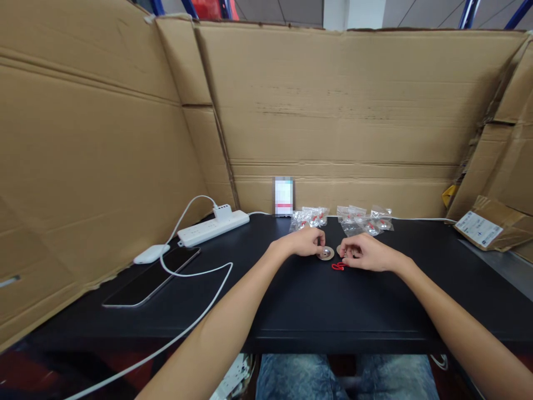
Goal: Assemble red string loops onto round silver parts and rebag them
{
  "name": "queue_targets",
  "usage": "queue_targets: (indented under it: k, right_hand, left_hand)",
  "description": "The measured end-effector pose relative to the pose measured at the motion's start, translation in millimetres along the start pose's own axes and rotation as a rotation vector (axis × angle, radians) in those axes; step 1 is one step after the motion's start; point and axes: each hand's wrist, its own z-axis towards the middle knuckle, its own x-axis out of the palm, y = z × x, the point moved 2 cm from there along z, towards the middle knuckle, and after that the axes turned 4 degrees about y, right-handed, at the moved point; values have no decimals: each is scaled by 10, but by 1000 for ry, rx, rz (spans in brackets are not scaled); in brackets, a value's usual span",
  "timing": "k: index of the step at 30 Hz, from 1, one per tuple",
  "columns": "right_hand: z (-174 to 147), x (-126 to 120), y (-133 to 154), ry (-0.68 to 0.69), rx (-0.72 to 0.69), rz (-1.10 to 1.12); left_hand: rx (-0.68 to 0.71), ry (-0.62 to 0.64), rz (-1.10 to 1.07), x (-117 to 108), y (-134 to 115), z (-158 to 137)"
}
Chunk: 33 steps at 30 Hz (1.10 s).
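While both our hands work close together over the desk (291,305), one domed metal disc (326,254) lies in the gap between them, just right of our left grip (306,242), whose bent fingertips touch its far-left rim; whether they pinch it, we cannot tell. Being round, it offers no long axis, so what matters is side: our left is nearer. Our right grip (367,253) curls over a second metal disc (339,251), mostly hidden behind our fingers, so we cannot tell how firmly it closes there. On our near side of those fingertips, the looped red cord (338,266) runs crosswise, nearer our right. Beyond both hands lie clear plastic bags (367,222) with red bits inside.
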Motion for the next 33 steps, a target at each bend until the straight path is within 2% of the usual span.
queue_targets:
  k: [14, 18, 21, 25, 33]
  right_hand:
    - [57, 169, 120, -25, -112, -96]
    - [68, 157, 139, -104, -97, 42]
    - [90, 134, 89, -207, -40, 236]
    - [131, 112, -35, -320, 9, 474]
    - [163, 65, -114, -434, 27, 511]
  left_hand:
    - [-17, 1, -81, -23, -55, -49]
    - [-14, -7, -130, -17, -27, -24]
    - [18, -30, -151, -31, -36, -13]
    - [-4, -8, -299, -45, -78, -21]
    - [-49, -128, -509, -36, -191, -19]
